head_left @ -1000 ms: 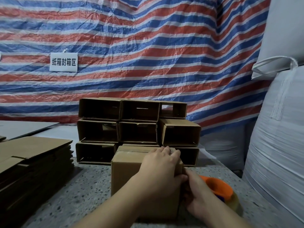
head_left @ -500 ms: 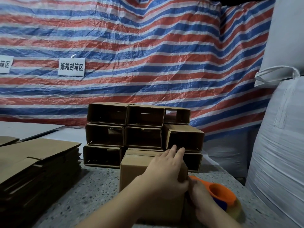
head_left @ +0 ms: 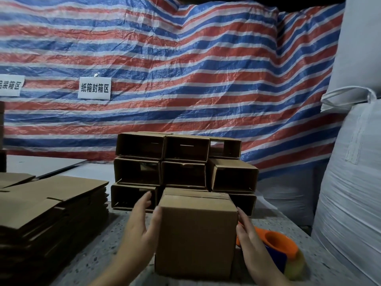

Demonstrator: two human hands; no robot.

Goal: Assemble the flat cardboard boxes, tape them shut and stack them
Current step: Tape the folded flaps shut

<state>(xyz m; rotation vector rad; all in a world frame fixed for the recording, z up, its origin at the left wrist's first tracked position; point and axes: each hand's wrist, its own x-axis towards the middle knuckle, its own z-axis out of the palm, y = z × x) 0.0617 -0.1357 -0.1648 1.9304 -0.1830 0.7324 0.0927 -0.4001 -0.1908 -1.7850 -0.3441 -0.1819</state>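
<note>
A red, white and blue striped plastic tarpaulin [head_left: 185, 79] hangs wrinkled across the whole background. Two white paper signs with black Chinese characters are fixed to it: one [head_left: 94, 88] left of centre, the other [head_left: 10, 85] cut off by the left edge. On the right stand large white woven bulk sacks [head_left: 350, 193], one above another, the lower one's white fabric lifting strap [head_left: 346, 96] lying over its top. The grey speckled stone tabletop [head_left: 86, 244] runs along the foreground. Behind it on the left lies a pale flat board [head_left: 41, 164].
</note>
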